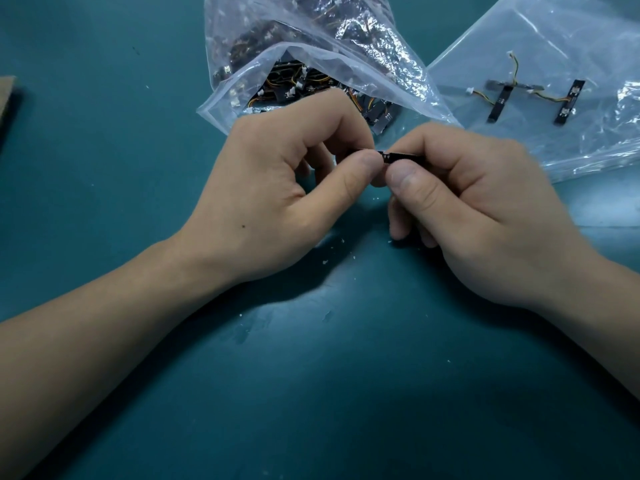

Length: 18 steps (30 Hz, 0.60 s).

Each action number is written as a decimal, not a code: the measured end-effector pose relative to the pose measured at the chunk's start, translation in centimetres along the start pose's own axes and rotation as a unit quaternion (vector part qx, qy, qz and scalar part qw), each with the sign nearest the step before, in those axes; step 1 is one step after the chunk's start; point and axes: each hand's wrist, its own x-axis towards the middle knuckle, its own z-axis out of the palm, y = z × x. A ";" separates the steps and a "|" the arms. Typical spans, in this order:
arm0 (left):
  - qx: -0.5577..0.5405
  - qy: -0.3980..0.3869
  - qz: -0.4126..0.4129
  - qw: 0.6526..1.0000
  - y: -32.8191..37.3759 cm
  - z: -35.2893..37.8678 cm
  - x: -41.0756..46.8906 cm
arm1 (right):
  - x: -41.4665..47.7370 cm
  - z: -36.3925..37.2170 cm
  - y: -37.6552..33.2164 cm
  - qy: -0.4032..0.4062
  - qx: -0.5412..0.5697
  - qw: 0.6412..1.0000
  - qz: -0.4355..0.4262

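Small black strip (398, 156) held level just above the green worktop (346, 393), near the middle of the view and pinched at both ends. On the left hand (277, 195), fingers (360, 168) curled, thumb and forefinger closed on the strip's left end. On the right hand (485, 209), thumb and forefinger closed on the right end, other fingers folded under the palm. Only a short stretch of the strip visible between the two thumbs, the rest hidden by the fingers. Just behind the hands, an open clear bag (346, 36) lying on the worktop, mouth toward the person, packed with similar black strips and yellow-orange wires with white plugs. To the right, a second clear bag (554, 46), flat, with a few wired strips (498, 103); whether on it or inside it, not discernible. White crumbs (325, 262) scattered on the worktop beneath the hands. Brown card (8, 98) at the far left edge.
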 end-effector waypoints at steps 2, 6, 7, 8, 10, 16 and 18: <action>0.008 0.004 0.008 1.000 0.0 0.0 0.0 | 0.0 0.0 0.1 0.003 0.037 0.999 0.013; 0.015 0.008 0.011 1.000 0.0 0.1 0.0 | 0.1 0.0 0.1 0.000 0.074 0.997 0.034; 0.012 0.008 0.006 1.000 0.0 0.2 0.0 | 0.1 -0.1 0.0 -0.001 0.071 0.997 0.033; 0.007 0.002 0.001 1.000 0.1 0.1 0.0 | 0.1 -0.1 0.0 0.000 0.068 0.997 0.031; -0.005 -0.023 -0.013 1.000 0.1 0.0 0.0 | 0.1 -0.1 -0.1 0.004 0.056 0.998 0.031; -0.004 -0.042 -0.033 0.999 0.2 -0.1 0.0 | -0.1 0.0 -0.2 -0.018 -0.044 0.999 0.013; -0.005 -0.034 -0.035 0.999 0.2 -0.1 0.0 | -0.1 0.0 -0.1 -0.018 -0.047 0.999 0.012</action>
